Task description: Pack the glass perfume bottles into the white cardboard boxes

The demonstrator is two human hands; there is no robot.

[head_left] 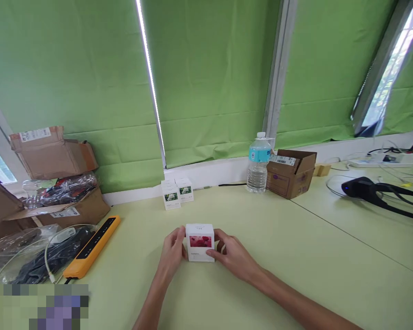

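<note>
A small white box [200,254] with a red flower picture on its front stands upright on the table, between my two hands. My left hand [173,251] holds its left side, with fingers bent against the edge and partly hidden. Gripping the right side is my right hand [232,254], its thumb on the front face and its other fingers curled around the side and back. Behind it, by the wall, stand several white boxes [172,203] with white-flower pictures on green.
A water bottle [257,176] and an open brown carton [285,178] stand at the back right. Left are cardboard boxes [55,158], an orange power strip [92,247] and plastic-wrapped items [55,256]. Black glasses [375,190] and cables lie on the right.
</note>
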